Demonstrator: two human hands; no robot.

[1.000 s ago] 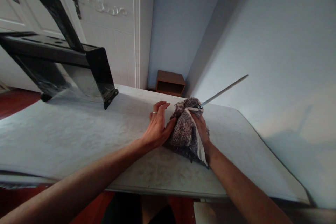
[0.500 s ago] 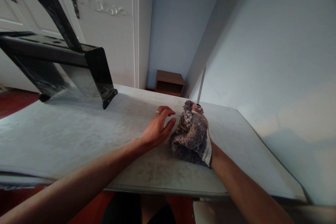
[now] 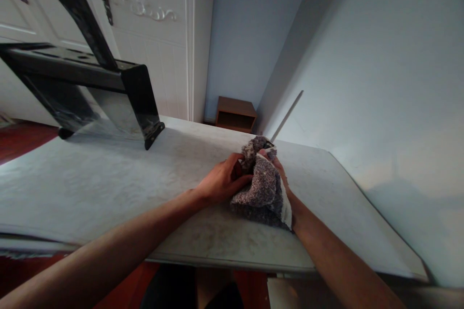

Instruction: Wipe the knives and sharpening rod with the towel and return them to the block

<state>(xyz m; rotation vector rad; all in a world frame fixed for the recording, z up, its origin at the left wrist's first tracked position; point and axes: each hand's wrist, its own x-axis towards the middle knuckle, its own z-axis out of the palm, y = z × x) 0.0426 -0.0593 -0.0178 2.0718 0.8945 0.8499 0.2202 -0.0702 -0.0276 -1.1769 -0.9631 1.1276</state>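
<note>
A bunched grey-brown cloth [image 3: 263, 186] with a pale edge rests on the white table. My right hand [image 3: 277, 164] is wrapped round its right side, the thumb on top. A thin pale blade-like strip [image 3: 288, 115] sticks up and to the right from behind the cloth, its lower end hidden by cloth and hand. My left hand [image 3: 226, 178] grips the cloth's left side, fingertips partly hidden in the folds.
A black metal frame [image 3: 136, 101] with an upright arm stands on the left of the white table [image 3: 108, 183]. Beyond the table are a white cabinet [image 3: 152, 58] and a small brown box-like shelf [image 3: 235, 106]. A pale wall [image 3: 380, 82] borders the right side.
My left hand has moved right and closed on the cloth. The top of the cloth has shifted slightly left. The strip now leans further right and shows more of its length.
</note>
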